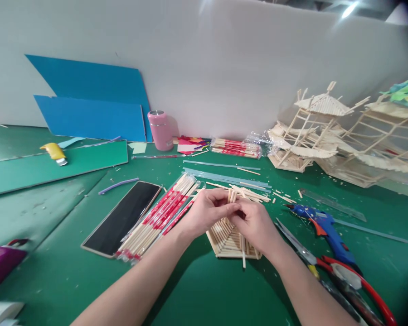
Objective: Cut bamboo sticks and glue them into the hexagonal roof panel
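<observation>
Both hands' grip, left hand [206, 213], right hand [255, 222], clamped on pale short sticks [231, 195] (upright bundle).

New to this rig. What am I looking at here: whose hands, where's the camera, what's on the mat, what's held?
No machine: one head-worn camera looks down at a person's own bare hands. The left hand and right hand meet over a flat stick panel and pinch a few short sticks between the fingertips. On the green mat: wrapped chopsticks, a phone, a blue glue gun, red-handled cutters, a pink cup and stick-built models at the back right.
</observation>
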A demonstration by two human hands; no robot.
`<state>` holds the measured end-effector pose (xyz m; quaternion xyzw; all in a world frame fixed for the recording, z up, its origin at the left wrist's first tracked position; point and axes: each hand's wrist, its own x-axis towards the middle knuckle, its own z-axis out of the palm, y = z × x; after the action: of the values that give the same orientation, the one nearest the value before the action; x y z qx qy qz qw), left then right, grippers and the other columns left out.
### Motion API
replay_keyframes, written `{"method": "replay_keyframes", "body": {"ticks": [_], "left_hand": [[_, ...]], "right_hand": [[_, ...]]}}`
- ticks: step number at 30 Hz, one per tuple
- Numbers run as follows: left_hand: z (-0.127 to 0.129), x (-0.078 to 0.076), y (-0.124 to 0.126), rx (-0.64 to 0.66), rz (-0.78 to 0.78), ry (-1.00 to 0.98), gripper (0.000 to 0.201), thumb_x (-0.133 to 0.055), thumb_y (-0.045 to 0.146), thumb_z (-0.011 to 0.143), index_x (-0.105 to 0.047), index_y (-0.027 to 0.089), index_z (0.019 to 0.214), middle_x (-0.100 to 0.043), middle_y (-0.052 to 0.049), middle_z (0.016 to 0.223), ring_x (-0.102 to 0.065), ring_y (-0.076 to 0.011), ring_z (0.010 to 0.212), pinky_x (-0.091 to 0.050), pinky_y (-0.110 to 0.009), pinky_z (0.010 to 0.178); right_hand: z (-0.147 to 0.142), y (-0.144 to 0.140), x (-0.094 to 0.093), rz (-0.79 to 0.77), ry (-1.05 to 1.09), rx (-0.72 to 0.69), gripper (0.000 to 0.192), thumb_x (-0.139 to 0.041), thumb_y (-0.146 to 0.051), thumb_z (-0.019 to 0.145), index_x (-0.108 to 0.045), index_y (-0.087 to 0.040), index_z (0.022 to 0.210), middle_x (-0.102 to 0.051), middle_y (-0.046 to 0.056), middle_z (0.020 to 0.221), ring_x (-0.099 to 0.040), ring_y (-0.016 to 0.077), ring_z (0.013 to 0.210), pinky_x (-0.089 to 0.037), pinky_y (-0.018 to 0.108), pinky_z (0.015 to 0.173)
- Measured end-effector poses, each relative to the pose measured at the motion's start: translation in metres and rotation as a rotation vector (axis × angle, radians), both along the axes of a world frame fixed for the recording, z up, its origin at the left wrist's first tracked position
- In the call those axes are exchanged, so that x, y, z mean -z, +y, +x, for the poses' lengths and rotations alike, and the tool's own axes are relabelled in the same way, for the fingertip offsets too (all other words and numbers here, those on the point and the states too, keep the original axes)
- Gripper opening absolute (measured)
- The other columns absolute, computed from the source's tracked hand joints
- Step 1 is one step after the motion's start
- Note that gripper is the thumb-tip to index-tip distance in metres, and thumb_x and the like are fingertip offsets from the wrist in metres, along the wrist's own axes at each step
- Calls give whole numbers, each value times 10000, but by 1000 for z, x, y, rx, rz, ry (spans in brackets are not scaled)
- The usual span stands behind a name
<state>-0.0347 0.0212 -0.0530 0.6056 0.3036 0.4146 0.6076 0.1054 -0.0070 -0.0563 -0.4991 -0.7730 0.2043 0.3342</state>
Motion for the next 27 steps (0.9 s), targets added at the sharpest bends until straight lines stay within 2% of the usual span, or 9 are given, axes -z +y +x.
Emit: {"method": "replay_keyframes", "body": {"ticks": [13, 19, 21, 27], "left_hand": [[-1, 2, 1, 7, 95, 105, 186, -603, 291, 735, -705, 154, 809, -655, -66, 793, -574, -183, 753, -444, -306, 713], [1, 2, 0, -91, 208, 172, 140, -580, 241, 751, -704, 179, 768, -552, -8, 639, -502, -138, 677, -401, -267, 672], [2, 1, 0, -78, 188, 171, 153, -561, 235, 763, -701, 180, 796, -565, -15, 677, -510, -143, 705, -402, -272, 691], [-2, -9, 0, 14, 42, 129, 202, -552, 291, 766, -680, 139, 798, -601, -41, 744, -547, -176, 764, -429, -292, 705]], "right_hand": [[1, -2, 1, -36, 78, -24, 151, -495, -198, 813, -645, -200, 831, -671, 32, 789, -607, 169, 709, -427, 254, 612], [-1, -1, 2, -56, 119, -49, 197, -477, -195, 824, -648, -208, 919, -670, 39, 878, -610, 172, 789, -439, 256, 670], [-1, -1, 2, -67, 123, -57, 208, -472, -199, 827, -648, -209, 937, -665, 49, 920, -606, 183, 826, -439, 268, 696], [0, 1, -4, -103, 144, -73, 193, -485, -261, 831, -656, -213, 907, -661, 43, 884, -592, 177, 800, -426, 283, 708]]}}
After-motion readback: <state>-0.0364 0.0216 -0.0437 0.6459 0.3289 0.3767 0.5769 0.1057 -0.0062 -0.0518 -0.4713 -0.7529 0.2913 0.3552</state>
